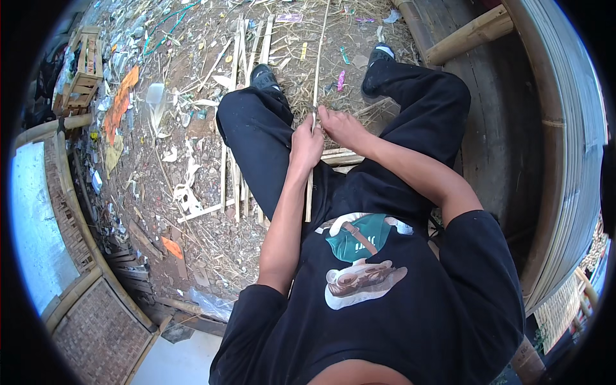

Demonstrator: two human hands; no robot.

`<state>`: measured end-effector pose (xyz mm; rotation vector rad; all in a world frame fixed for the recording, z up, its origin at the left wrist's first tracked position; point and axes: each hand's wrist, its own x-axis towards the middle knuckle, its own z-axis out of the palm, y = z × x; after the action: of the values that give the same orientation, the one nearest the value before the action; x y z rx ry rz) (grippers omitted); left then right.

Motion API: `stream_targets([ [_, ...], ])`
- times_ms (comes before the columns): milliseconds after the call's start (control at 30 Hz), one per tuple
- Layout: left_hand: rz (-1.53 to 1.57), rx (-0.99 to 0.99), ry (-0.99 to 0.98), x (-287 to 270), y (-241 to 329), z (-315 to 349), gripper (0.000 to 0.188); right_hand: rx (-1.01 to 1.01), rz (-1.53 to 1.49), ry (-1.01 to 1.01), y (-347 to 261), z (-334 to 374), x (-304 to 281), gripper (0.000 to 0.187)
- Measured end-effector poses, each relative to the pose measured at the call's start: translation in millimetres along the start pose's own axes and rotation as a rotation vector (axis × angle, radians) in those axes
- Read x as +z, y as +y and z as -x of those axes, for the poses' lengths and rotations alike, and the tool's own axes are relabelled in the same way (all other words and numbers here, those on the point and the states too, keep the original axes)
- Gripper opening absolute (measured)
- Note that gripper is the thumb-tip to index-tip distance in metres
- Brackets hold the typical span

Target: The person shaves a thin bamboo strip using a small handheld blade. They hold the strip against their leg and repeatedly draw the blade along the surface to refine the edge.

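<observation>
A long, thin bamboo strip (318,61) runs from the far edge of the view, between my legs, to my lap. My left hand (307,144) is closed around it just in front of my lap. Beside it, on the right, my right hand (344,130) has its fingers curled in against the same strip. A small dark sliver shows at the strip between the two hands; its kind is too small to tell. The strip's near end (308,205) comes out below my left hand and rests by my black shirt.
Several split bamboo pieces (237,186) lie on the littered ground beside my left leg. A wooden crate (85,67) stands at the far left, near an orange scrap (122,102). A bamboo bench (545,128) borders my right side; a woven panel (99,327) is at the near left.
</observation>
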<state>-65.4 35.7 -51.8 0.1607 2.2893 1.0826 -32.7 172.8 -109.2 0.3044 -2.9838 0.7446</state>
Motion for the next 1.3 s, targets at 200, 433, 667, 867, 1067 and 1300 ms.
stream_targets([
  [200,-0.032,0.013,0.048,-9.0,22.5,11.2,0.038,0.045,0.031,-0.003,-1.2,-4.0,1.3,0.025],
  [433,0.178,-0.058,-0.027,-2.1,3.0,2.2,0.035,0.052,0.364,0.043,15.6,-11.6,21.0,0.016],
  [667,0.291,-0.111,-0.062,-6.5,-6.8,3.5,0.039,0.652,-0.097,0.037,66.9,-37.2,-39.8,0.017],
  [867,0.483,-0.138,-0.123,-9.7,5.2,5.4,0.017,0.617,-0.951,-0.027,30.7,-31.4,-26.8,0.018],
  [1067,0.740,-0.212,-0.206,-13.7,9.7,3.5,0.011,0.362,-0.593,0.136,28.2,-36.9,-4.6,0.022],
  [1300,0.665,-0.197,-0.170,-14.5,13.9,6.4,0.011,0.231,-0.589,0.043,28.2,-33.2,-2.9,0.024],
])
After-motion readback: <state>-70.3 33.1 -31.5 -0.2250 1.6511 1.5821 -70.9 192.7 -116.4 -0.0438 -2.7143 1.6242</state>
